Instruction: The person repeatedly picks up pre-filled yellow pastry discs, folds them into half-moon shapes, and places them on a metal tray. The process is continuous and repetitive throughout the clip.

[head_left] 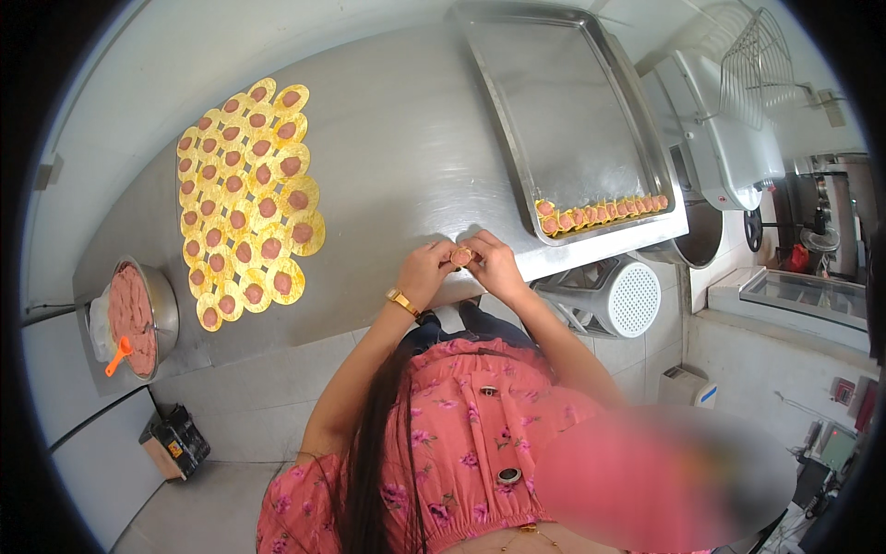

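Note:
Near the front edge of the steel table, my left hand [426,274] and my right hand [496,265] meet with fingertips closed around one small open-topped dumpling [460,257]. Pink meat filling shows at its top, inside a yellow wrapper. To the left, several round yellow wrappers [303,233] overlap in rows, each with a lump of pink filling [237,220] on it. A large metal tray [581,111] lies to the right of my hands. Along its near edge stand several finished-looking dumplings [604,214], mostly in a row, side by side.
A metal bowl [167,319] of pink minced meat [132,309] sits at the table's left end, with an orange spoon [118,355] in it. Below the tray is a grey stool [634,297]. A white machine [715,129] and a wire rack [757,69] stand at the right.

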A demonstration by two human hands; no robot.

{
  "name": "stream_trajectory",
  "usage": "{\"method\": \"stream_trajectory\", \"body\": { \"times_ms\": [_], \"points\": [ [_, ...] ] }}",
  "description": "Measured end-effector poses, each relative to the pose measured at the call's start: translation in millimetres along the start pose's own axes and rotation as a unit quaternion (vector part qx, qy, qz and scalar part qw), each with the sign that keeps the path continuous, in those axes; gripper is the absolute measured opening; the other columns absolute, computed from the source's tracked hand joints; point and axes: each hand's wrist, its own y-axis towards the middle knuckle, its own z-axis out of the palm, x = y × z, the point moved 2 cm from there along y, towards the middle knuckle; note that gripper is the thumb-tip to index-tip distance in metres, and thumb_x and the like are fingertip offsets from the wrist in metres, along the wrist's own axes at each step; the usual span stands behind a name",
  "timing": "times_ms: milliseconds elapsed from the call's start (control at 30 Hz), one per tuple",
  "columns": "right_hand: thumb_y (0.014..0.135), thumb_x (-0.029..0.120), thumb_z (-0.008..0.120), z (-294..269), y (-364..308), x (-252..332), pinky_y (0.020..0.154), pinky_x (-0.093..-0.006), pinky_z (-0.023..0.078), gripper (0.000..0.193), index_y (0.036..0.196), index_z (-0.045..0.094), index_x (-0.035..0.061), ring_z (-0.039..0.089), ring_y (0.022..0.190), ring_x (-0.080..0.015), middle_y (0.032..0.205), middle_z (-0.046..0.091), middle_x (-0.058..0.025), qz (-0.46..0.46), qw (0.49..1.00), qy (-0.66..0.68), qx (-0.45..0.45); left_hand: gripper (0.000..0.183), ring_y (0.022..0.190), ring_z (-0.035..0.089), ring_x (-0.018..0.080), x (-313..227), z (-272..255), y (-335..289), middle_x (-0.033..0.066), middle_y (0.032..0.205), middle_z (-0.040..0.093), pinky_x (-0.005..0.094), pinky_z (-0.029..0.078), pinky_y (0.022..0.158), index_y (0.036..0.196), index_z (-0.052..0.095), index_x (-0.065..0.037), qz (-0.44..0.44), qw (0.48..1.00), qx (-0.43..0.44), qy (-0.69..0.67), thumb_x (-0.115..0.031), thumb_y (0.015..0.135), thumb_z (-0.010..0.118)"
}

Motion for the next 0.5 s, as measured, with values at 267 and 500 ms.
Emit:
{"method": "stream_trajectory", "body": {
  "times_ms": [267, 500],
  "points": [
    [0.069, -0.004, 0.068, -2, 3, -5, 0.070, -0.0382, 0.051, 0.035, 0.102, 0.063, 0.0036, 0.061, 0.081, -0.0331, 0.092, 0.059, -0.0126, 0.023, 1.000, 0.010, -0.001, 0.024, 0.078, 0.068, 0.0258, 6, 4, 3, 0.0134, 0.084, 0.066, 0.0337, 0.055, 0.066, 0.095, 0.061, -0.004, -0.002, 1.000, -0.017, -0.023, -0.012, 0.076, 0.074],
    [0.068, -0.001, 0.070, -5, 12, -3, 0.072, -0.0398, 0.050, 0.034, 0.101, 0.064, 0.0040, 0.060, 0.086, -0.0336, 0.093, 0.059, -0.0128, -0.027, 1.000, -0.003, 0.014, 0.027, 0.078, 0.068, 0.0247, 14, 3, 8, 0.0130, 0.086, 0.065, 0.0337, 0.055, 0.069, 0.097, 0.061, -0.003, -0.008, 1.000, -0.011, -0.025, -0.009, 0.074, 0.075]
  ]
}}
